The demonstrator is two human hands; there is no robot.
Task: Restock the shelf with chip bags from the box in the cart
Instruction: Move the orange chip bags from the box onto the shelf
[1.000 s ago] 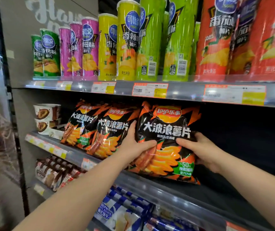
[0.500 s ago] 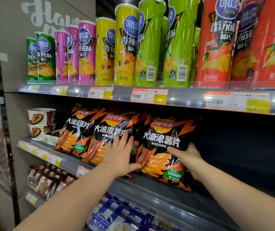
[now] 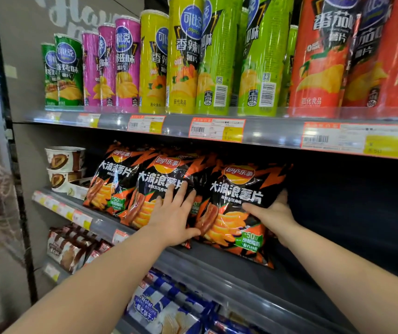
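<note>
The step in hand looks like the seating of one bag in the row. The rightmost chip bag (image 3: 236,189) stands on the middle shelf (image 3: 229,278), just beside the middle bag (image 3: 159,179), and its left edge seems to overlap that one a little. The right hand (image 3: 272,213) holds it at the right edge, the thumb lying across the printed front and the fingers curled round behind. The left hand (image 3: 173,213) is flat, with straight, spread fingers pressing on the front of the middle bag, and its thumb lies at the left edge of the rightmost bag. The bag is nearly upright, its long axis running from bottom to top: the logo is up, the bottom seam is on the shelf, and the printed face looks out to the aisle, perhaps leaning back a little. I think the placing is almost complete. The next move calls for a gentle release, so that the bag does not tip forward, and then a return to the box in the cart, which I cannot see from here.
</note>
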